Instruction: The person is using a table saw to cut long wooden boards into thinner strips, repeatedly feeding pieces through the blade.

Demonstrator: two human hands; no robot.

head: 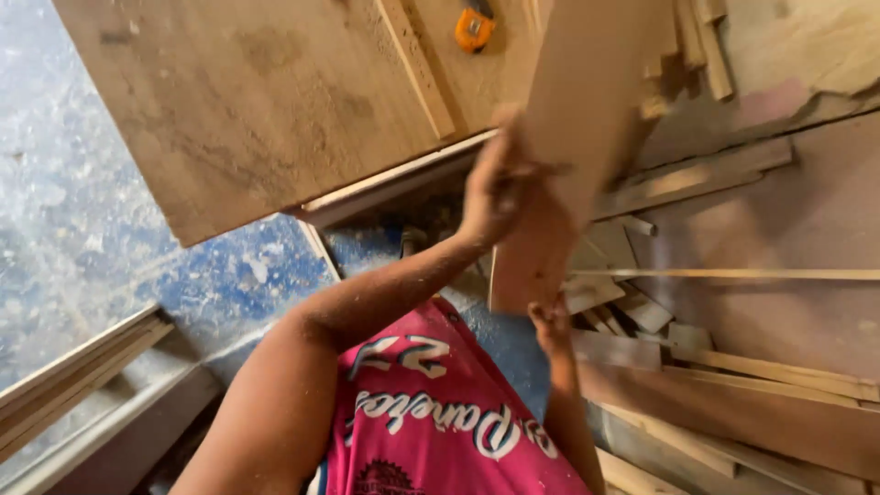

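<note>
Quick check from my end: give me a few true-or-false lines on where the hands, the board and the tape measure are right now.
1. Both hands grip the same wooden board. True: left hand up on its edge, right hand at its lower end.
2. The board lies flat on the floor. False: it is raised, tilted.
3. An orange tape measure lies on the large plywood sheet. True.
4. The left hand holds the tape measure. False: it lies apart, untouched.
</note>
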